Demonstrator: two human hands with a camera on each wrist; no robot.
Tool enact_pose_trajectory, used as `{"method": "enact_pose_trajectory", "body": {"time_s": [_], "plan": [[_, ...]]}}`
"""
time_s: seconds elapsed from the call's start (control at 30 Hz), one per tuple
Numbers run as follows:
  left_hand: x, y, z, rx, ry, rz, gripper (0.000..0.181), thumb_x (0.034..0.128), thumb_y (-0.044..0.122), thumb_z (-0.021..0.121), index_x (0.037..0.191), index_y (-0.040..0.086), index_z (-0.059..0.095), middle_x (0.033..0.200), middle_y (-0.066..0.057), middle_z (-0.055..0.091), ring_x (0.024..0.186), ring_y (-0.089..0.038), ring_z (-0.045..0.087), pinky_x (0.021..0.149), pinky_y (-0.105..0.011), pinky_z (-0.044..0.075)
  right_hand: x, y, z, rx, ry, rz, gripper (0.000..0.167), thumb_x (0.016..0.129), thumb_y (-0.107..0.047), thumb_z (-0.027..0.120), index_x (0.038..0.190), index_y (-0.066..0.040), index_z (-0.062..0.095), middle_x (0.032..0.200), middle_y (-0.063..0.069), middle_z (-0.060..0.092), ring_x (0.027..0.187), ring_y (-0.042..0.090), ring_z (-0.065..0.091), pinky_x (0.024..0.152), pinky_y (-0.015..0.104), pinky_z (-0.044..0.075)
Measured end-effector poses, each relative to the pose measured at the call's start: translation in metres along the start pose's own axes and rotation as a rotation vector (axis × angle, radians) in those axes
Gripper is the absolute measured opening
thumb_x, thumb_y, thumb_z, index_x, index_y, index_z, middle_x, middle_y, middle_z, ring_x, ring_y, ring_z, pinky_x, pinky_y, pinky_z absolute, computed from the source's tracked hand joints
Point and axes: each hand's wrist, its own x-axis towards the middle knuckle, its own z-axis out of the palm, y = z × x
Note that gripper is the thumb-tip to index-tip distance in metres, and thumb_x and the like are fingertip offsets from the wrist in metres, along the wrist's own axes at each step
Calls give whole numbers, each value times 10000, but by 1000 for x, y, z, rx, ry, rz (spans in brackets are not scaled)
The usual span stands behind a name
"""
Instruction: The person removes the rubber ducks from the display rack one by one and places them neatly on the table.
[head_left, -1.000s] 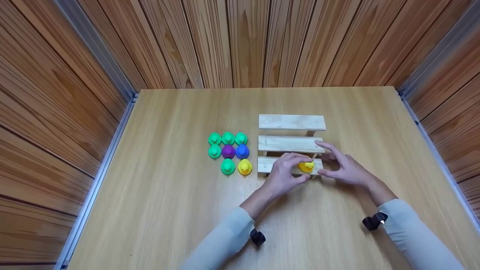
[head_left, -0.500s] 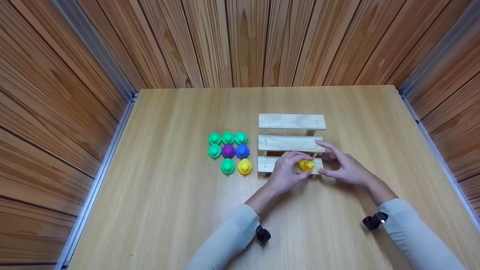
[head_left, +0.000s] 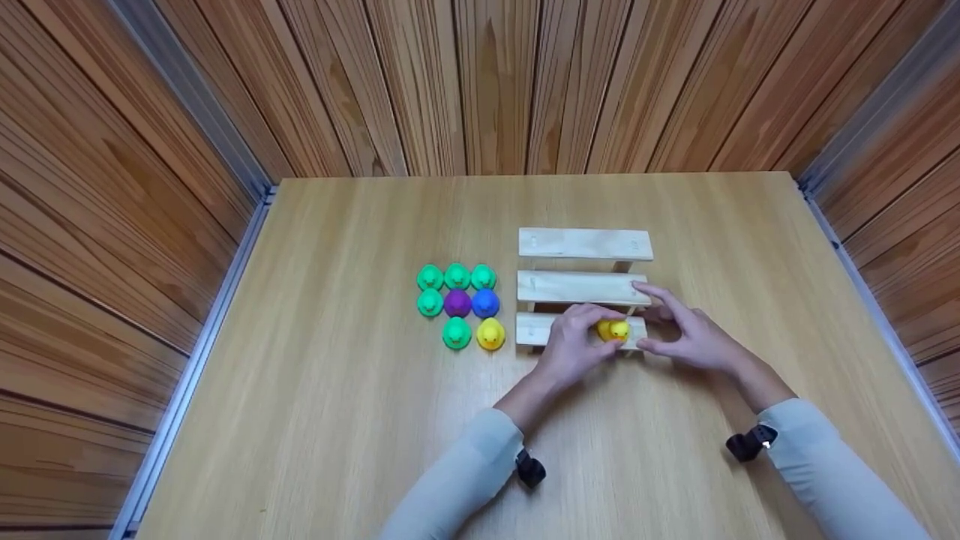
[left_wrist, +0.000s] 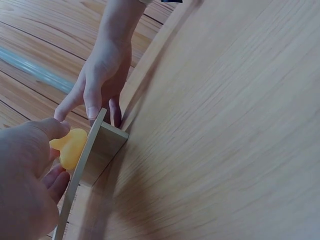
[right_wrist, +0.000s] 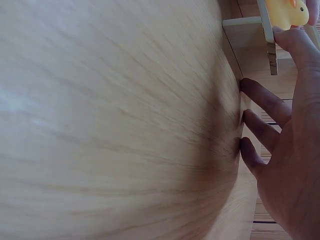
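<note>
A yellow rubber duck (head_left: 615,330) sits at the right end of the lowest step of a pale wooden three-step stand (head_left: 581,288). My left hand (head_left: 574,349) pinches the duck between thumb and fingers; the left wrist view shows the duck (left_wrist: 73,148) upright on the board. At the stand's right end is my right hand (head_left: 694,337), its fingers spread. Its thumb lies by the end of the lowest step and its index finger by the middle step. In the right wrist view, the other fingertips (right_wrist: 248,145) rest at the table.
Left of the stand, several green ducks (head_left: 457,276) stand grouped with a purple duck (head_left: 457,303), a blue duck (head_left: 485,303) and another yellow duck (head_left: 490,334). Wood-plank walls (head_left: 495,90) surround the light wooden table (head_left: 337,405).
My left hand has shifted slightly right and its thumb has closed in on the yellow duck. The duck has turned, its beak swinging to the right. My right hand has stayed put.
</note>
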Motion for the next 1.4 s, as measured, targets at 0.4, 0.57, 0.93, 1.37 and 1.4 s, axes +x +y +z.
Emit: {"method": "enact_pose_trajectory", "body": {"time_s": [0.4, 0.57, 0.93, 1.37, 1.4], "plan": [[-4, -1, -3, 13, 26, 49, 320, 1005, 145, 866, 1321, 124, 823, 1331, -43, 823, 1286, -200, 713, 1151, -255, 559, 0, -1, 1, 6, 4, -2, 934, 1004, -211, 874, 1764, -279, 334, 1421, 316, 754, 1428, 318, 707, 1277, 630, 439], [-8, -2, -8, 3, 19, 39, 330, 1013, 154, 859, 1340, 137, 815, 1348, -33, 819, 1292, -189, 706, 1160, -250, 557, 0, 1, 0, 24, -5, 15, 937, 1009, -219, 868, 1766, -293, 321, 1454, 304, 742, 1450, 365, 686, 1279, 794, 367], [-17, -4, -24, -24, 16, 17, 318, 1024, 164, 848, 1340, 139, 815, 1366, -40, 809, 1312, -204, 701, 1180, -282, 569, 1, 0, 0, -10, -4, 23, 945, 1012, -253, 869, 1771, -322, 309, 1467, 194, 768, 1435, 389, 686, 1292, 609, 431], [-31, -10, -46, -25, -3, -1, 316, 1032, 173, 839, 1346, 152, 811, 1389, -34, 799, 1344, -209, 700, 1211, -311, 572, 0, 0, 0, 16, 0, 21, 955, 1004, -248, 878, 1771, -330, 316, 1504, 222, 739, 1443, 411, 676, 1294, 697, 385], [-32, -11, -47, -25, -1, -1, 314, 1034, 171, 837, 1346, 153, 810, 1390, -34, 798, 1345, -208, 701, 1211, -314, 573, 0, 1, 0, 14, 1, 21, 956, 1003, -249, 879, 1771, -333, 316, 1505, 217, 740, 1441, 403, 678, 1298, 678, 390]]}}
